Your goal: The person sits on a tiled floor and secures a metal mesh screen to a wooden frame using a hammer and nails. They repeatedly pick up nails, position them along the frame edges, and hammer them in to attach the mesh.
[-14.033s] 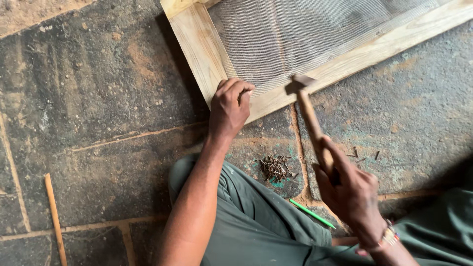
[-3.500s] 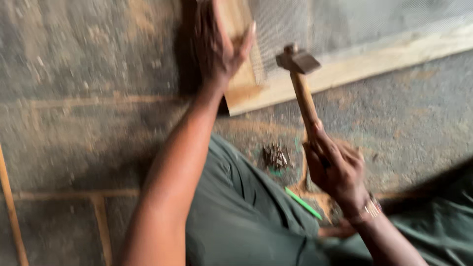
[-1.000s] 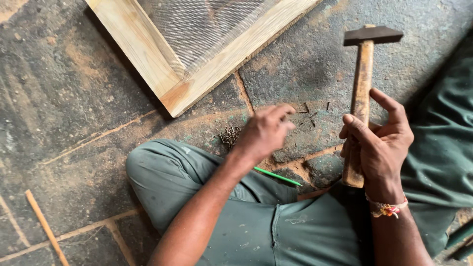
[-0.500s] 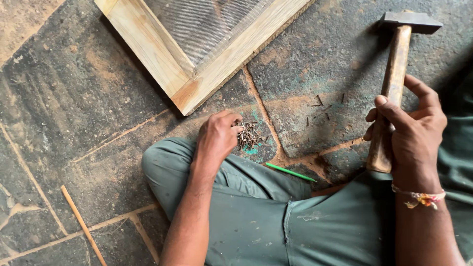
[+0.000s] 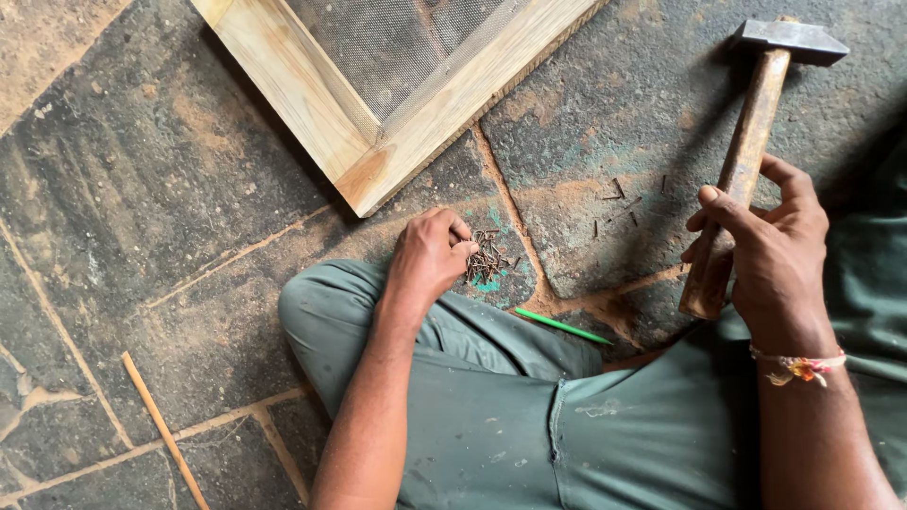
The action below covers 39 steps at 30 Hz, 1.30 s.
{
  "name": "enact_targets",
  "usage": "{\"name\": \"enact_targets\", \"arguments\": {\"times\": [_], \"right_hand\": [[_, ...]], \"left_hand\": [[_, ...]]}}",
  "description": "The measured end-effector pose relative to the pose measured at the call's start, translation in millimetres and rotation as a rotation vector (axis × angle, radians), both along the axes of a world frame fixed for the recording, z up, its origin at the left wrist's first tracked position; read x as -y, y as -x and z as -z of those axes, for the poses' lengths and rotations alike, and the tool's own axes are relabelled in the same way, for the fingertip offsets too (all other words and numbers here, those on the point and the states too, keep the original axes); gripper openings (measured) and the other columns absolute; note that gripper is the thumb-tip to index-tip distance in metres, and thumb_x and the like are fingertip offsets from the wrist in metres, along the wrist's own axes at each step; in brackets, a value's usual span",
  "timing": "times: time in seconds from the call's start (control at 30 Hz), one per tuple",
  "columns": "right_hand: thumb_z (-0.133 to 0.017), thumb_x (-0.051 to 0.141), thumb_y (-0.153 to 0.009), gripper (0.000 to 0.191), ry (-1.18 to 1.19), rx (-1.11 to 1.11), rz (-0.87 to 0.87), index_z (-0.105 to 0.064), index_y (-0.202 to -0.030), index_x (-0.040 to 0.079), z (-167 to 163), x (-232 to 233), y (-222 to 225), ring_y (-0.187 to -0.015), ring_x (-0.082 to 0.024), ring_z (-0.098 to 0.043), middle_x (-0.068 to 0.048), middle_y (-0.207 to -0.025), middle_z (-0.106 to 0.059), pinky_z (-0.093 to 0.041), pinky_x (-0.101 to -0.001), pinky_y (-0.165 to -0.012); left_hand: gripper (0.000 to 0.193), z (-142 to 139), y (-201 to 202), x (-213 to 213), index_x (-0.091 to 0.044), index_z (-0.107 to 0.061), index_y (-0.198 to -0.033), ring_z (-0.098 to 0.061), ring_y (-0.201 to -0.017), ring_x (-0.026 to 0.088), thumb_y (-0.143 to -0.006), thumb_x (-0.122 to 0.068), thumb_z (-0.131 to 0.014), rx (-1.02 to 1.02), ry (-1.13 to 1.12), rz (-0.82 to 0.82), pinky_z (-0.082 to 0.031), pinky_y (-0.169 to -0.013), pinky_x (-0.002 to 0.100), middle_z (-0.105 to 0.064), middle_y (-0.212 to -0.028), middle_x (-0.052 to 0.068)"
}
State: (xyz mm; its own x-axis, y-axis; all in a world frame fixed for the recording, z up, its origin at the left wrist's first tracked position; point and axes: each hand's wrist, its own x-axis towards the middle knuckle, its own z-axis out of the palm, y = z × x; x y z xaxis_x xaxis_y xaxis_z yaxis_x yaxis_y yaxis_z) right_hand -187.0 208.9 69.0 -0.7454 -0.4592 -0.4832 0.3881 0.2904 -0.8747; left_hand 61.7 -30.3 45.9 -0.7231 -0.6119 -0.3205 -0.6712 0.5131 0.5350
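Note:
My left hand (image 5: pixel 430 253) rests on the stone floor with its fingers curled into a small pile of dark nails (image 5: pixel 487 259), pinching at them. My right hand (image 5: pixel 770 250) grips the wooden handle of a hammer (image 5: pixel 746 151), held upright with its steel head up near the top right. A corner of a wooden frame (image 5: pixel 378 170) with wire mesh (image 5: pixel 397 38) stretched inside lies on the floor just above my left hand. My knee in green trousers (image 5: pixel 331 312) is bent under the left arm.
A few loose nails (image 5: pixel 619 203) lie scattered on the stone between my hands. A green pencil (image 5: pixel 564 327) lies by my leg. A thin wooden stick (image 5: pixel 162 428) lies at the lower left. The floor is dusty stone slabs (image 5: pixel 142 189) with seams.
My left hand has come down from the frame corner to the nail pile and closed its fingers on it. The right hand with the hammer has drawn off to the right, held still.

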Motion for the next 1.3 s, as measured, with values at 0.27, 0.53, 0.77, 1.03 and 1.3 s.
{"name": "enact_targets", "arguments": {"times": [0.27,0.53,0.77,1.03,1.3], "right_hand": [[-0.074,0.01,-0.1,0.058,-0.014,-0.001,-0.001,-0.047,-0.15,0.002,-1.0,1.2,-1.1,-0.063,-0.019,-0.066,-0.011,-0.087,-0.068,-0.055,-0.0325,-0.052],[-0.074,0.011,-0.099,0.057,-0.019,0.005,0.011,-0.047,-0.149,0.003,0.8,4.5,-2.7,-0.063,-0.019,-0.066,-0.011,-0.085,-0.068,-0.055,-0.0326,-0.054],[-0.073,0.011,-0.099,0.058,-0.027,0.013,0.01,-0.046,-0.149,0.003,1.2,4.9,-3.5,-0.065,-0.019,-0.067,-0.011,-0.086,-0.068,-0.056,-0.033,-0.055],[-0.074,0.013,-0.098,0.061,-0.05,0.01,0.008,-0.046,-0.151,0.003,2.0,3.8,-3.8,-0.063,-0.021,-0.066,-0.012,-0.086,-0.068,-0.054,-0.0325,-0.053],[-0.072,0.013,-0.097,0.063,-0.099,-0.021,-0.002,-0.045,-0.152,0.002,3.0,2.3,-3.9,-0.062,-0.022,-0.066,-0.014,-0.087,-0.069,-0.053,-0.0338,-0.051]], "left_hand": [[0.014,-25.3,-1.4,14.1,-0.006,-0.069,-0.082,-0.066,-0.069,0.014,-0.082,-0.014,-0.081,-0.02,-0.497,-0.225,-0.056,-0.065,0.033,-0.071,-0.079,0.008],[0.016,-36.5,-1.0,15.6,-0.007,-0.07,-0.101,-0.069,-0.079,0.013,-0.087,-0.007,-0.077,-0.598,-0.974,-0.279,-0.063,-0.076,0.03,-0.071,-0.088,0.007],[0.014,-28.4,-1.1,11.8,-0.002,-0.076,-0.109,-0.073,-0.089,0.017,-0.096,-0.008,-0.074,-0.557,-0.95,-0.242,-0.064,-0.083,0.034,-0.076,-0.097,0.009],[0.02,-34.4,4.2,11.4,-0.001,-0.065,-0.115,-0.075,-0.091,0.02,-0.101,-0.015,-0.065,-0.675,-0.943,-0.282,-0.064,-0.087,0.036,-0.077,-0.099,0.016],[0.019,-26.3,37.3,60.9,-0.002,-0.066,-0.108,-0.073,-0.084,0.017,-0.099,-0.02,-0.067,-0.761,-0.409,-0.449,-0.063,-0.077,0.031,-0.075,-0.093,0.009]]}}
